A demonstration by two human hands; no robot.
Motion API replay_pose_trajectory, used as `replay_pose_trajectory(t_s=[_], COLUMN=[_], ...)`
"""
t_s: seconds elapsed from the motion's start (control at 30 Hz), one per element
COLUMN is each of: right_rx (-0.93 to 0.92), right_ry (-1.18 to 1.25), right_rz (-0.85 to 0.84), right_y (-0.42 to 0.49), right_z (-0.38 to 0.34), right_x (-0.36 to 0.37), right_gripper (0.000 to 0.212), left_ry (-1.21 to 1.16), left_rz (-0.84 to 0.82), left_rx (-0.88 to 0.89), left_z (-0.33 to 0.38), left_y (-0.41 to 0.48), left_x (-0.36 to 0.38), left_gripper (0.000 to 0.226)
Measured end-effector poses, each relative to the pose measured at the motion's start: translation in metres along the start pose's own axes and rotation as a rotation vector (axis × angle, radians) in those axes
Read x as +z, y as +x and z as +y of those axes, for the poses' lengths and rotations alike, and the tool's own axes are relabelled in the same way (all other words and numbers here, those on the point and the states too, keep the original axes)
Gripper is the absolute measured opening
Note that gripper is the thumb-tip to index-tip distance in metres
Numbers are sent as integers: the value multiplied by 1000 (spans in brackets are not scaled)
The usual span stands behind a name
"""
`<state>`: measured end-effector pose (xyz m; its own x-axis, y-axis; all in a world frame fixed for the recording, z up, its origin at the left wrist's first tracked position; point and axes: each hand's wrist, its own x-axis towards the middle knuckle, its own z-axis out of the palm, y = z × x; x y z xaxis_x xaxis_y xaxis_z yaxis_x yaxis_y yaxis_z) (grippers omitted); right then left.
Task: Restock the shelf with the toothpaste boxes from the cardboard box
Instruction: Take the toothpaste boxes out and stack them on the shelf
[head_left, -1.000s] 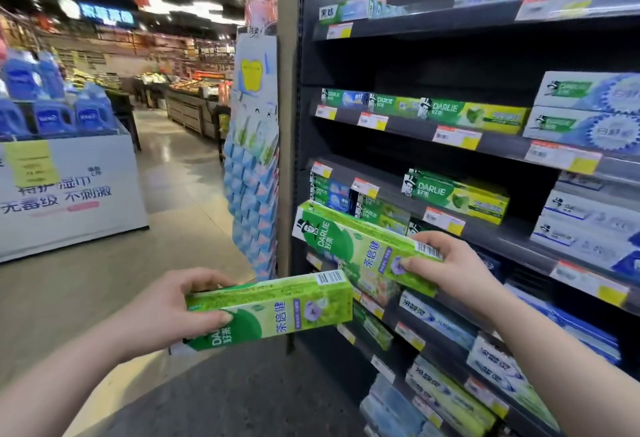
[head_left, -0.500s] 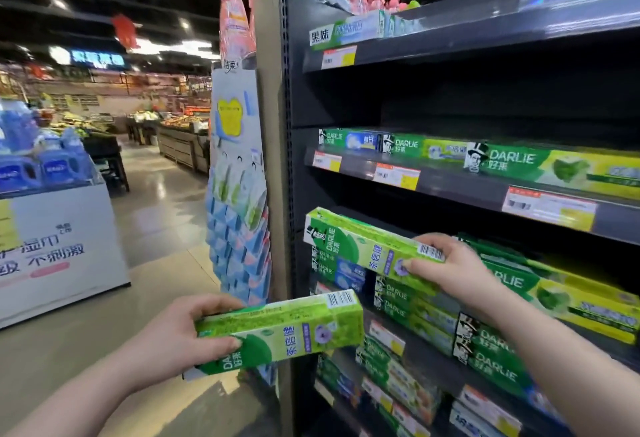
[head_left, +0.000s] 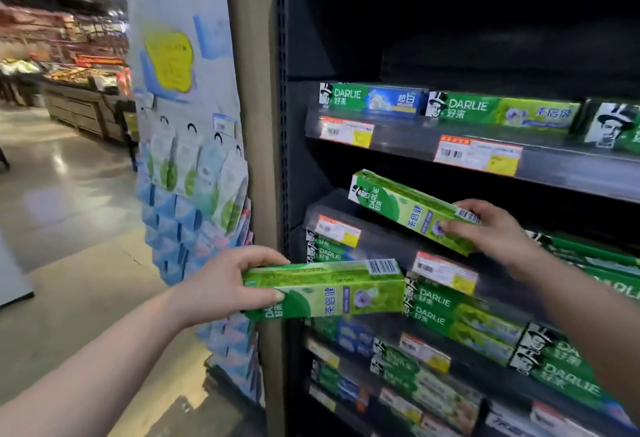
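My right hand point(head_left: 495, 232) grips the near end of a green Darlie toothpaste box point(head_left: 398, 204), held tilted just above the front of the middle shelf point(head_left: 381, 239), which is dark behind it. A second green toothpaste box point(head_left: 332, 289) lies level in my left hand point(head_left: 221, 284), gripped at its left end in front of the shelf's left edge. More Darlie boxes point(head_left: 464, 315) lie in rows on the shelves below, and others point(head_left: 498, 110) on the shelf above. The cardboard box is out of sight.
The dark shelving unit has an upright post point(head_left: 282, 124) at its left end, with a hanging display of small packets point(head_left: 194, 166) on the end panel. Price tags point(head_left: 478, 156) line the shelf fronts. The store aisle floor point(head_left: 69, 228) stretches away at left.
The view has closed in on the shelves. Both hands have carried their boxes nearer to the shelving; the right-hand box now sits at the front of the middle shelf.
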<state>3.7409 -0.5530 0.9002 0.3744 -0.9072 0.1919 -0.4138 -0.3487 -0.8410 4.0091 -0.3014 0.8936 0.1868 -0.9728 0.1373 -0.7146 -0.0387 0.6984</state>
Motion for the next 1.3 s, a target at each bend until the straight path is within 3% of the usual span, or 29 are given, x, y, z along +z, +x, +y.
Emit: replay_pose_trajectory(t_s=[0.17, 0.6, 1.0, 1.3], right_rx=[56, 66, 95, 94], right_ry=[-27, -114, -193, -281], right_rz=[43, -39, -14, -21], right_y=[34, 103, 134, 137], right_z=[0, 13, 24, 20], right_x=[30, 64, 68, 64], right_gripper=[48, 44, 54, 69], left_ry=[5, -199, -359, -330], left_rz=[-44, -134, -141, -147], left_rx=[60, 81, 160, 257], left_z=[-41, -90, -90, -77], left_y=[50, 137, 168, 196], left_x=[-25, -10, 0, 6], left_gripper=[35, 38, 35, 43])
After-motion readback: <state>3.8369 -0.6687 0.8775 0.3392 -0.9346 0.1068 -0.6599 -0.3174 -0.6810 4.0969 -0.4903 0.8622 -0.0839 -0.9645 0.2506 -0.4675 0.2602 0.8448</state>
